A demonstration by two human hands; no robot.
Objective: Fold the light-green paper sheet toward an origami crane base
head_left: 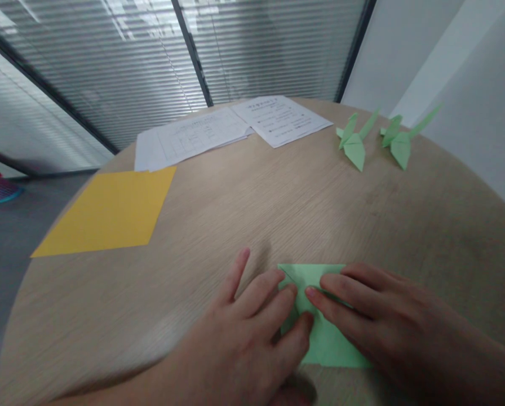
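A folded light green paper [325, 338] lies flat on the round wooden table [252, 214] near its front edge. My left hand [252, 332] lies over the paper's left part, fingers stretched out and pressing down on it. My right hand [388, 321] rests on the paper's right part, its fingers extended flat and meeting the left fingertips at the middle of the sheet. Both hands hide much of the paper.
A yellow square sheet [109, 211] lies at the left. White printed sheets [231, 129] sit at the far side. Two green folded paper cranes [356, 141] [400, 141] stand at the far right. Glass walls with blinds rise behind the table.
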